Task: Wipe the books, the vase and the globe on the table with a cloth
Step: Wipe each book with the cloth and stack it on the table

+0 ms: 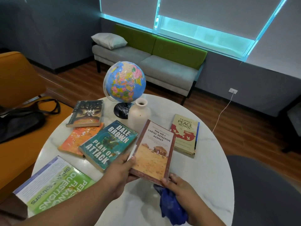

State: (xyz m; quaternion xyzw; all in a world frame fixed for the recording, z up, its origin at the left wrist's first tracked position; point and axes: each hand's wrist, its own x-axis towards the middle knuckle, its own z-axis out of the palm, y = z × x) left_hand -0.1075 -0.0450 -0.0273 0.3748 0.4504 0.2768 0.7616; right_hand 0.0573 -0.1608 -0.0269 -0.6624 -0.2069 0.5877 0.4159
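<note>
At the bottom of the frame, a person's right hand [180, 185] clutches a bunched blue cloth [171, 207], its fingertips touching the near corner of a tan book [154, 152]. The left hand [120, 172] grips that book's left edge, fingers curled beneath, thumb on the cover, holding it tilted above the round white table [203, 168]. A green book [53, 185] lies at lower left. Mid-frame, a teal book [107, 144] overlaps an orange book [76, 139]; a cream book [185, 134] lies to the right. Farther back, a dark book [88, 113] sits left of a white vase [138, 116], just in front of the globe [124, 82]. Beyond the table, a grey-and-green sofa [154, 62] lines the window.
</note>
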